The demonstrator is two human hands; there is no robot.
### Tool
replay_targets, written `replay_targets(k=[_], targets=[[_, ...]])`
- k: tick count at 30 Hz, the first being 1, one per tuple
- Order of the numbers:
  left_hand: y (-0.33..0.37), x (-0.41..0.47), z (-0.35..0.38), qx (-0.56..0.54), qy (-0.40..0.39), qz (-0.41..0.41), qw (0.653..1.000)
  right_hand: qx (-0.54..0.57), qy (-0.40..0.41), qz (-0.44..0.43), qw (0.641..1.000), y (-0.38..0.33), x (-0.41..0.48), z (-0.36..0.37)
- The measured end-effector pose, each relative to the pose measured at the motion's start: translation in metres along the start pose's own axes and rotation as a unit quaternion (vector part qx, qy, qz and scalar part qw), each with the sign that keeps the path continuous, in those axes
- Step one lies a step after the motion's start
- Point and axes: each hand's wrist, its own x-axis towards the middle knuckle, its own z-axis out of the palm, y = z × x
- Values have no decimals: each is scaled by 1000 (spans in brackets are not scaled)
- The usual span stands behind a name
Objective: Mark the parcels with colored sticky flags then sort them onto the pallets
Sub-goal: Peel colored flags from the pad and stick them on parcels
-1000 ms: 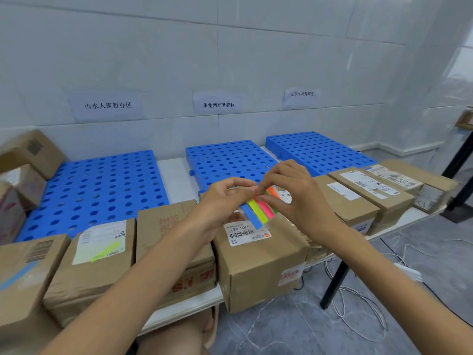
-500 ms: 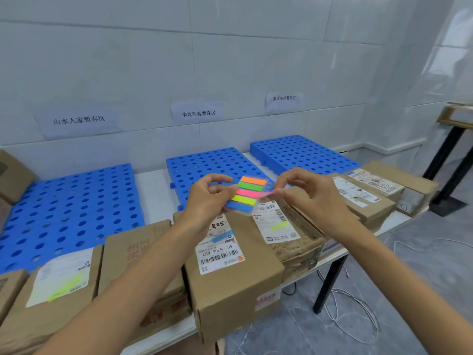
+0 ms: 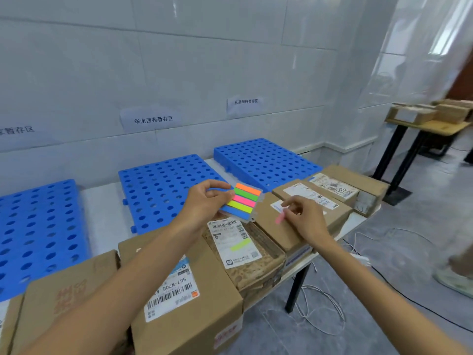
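Note:
My left hand [image 3: 204, 204] holds a pad of sticky flags [image 3: 242, 202] with orange, green, pink, yellow and blue strips, above the row of parcels. My right hand [image 3: 304, 219] pinches a single pink flag [image 3: 279, 218] just over a plain brown parcel [image 3: 279, 231], near its white label. To its left lies a patterned parcel [image 3: 245, 262] with a yellow flag on its label. A larger parcel [image 3: 189, 301] marked 507-N705 sits under my left forearm. Three blue pallets [image 3: 158, 190] lie behind the parcels.
Two more labelled parcels [image 3: 332, 190] stand at the table's right end. Paper signs [image 3: 153, 119] hang on the tiled wall above the pallets. Cables [image 3: 320, 311] trail on the floor under the table. Another table [image 3: 430, 124] with boxes stands at the far right.
My right hand peeled a pink flag off the pad and carried it right and down over the plain brown parcel. The view turned right.

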Motion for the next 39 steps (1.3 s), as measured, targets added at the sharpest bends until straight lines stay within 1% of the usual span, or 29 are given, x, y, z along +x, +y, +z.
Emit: replay_targets(k=[3,5,9,13,14,15,17,18,19,21,22,23,25,27,29,30,31,32,33,36,39], targets=[[-2,1,6,13,-25,1,1000,-60,-23,-52,997,-2,4,6],[-4,0,6,11,-34,1,999,-92,-41,-65,993,-2,6,8],[-6,-3,3,13,-39,-3,999,-136,-29,-67,988,9,9,6],[-5,-8,-2,7,-37,-8,999,-133,-7,-32,991,13,12,0],[-4,-9,-3,6,-40,-9,999,-129,5,-35,991,9,11,-1],[-4,-10,-4,5,-43,-11,999,-110,22,-48,993,1,9,-3],[-3,-12,-4,5,-52,-15,999,-12,39,-94,995,-28,1,-9],[-2,-13,-5,5,-58,-17,998,38,23,-117,992,-46,-5,-12],[-2,-14,-4,7,-63,-17,998,70,-11,-135,988,-65,-12,-16],[-1,-16,-4,12,-69,-12,997,77,-100,-145,981,-93,-22,-19],[-1,-17,-3,13,-70,-9,997,72,-130,-141,979,-101,-24,-19],[0,-18,-3,9,-69,-9,998,73,-139,-134,978,-104,-25,-19],[1,-20,-4,-21,-67,-19,997,108,-110,-109,982,-107,-26,-20],[1,-22,-6,-75,-94,-38,992,156,-72,-78,982,-107,-26,-22],[1,-24,-8,-106,-124,-59,985,167,-45,-64,983,-107,-27,-22],[1,-24,-10,-107,-128,-68,984,142,-35,-73,987,-106,-28,-19],[0,-24,-10,-106,-126,-74,984,89,-21,-97,991,-106,-29,-17],[0,-24,-11,-105,-121,-77,984,18,-4,-137,990,-104,-31,-13],[0,-24,-11,-104,-116,-79,985,-47,4,-187,981,-103,-33,-9],[0,-25,-9,-93,-105,-83,987,-185,5,-315,931,-103,-36,-5],[1,-24,-9,-95,-97,-89,987,-311,38,-390,866,-103,-35,-5]])
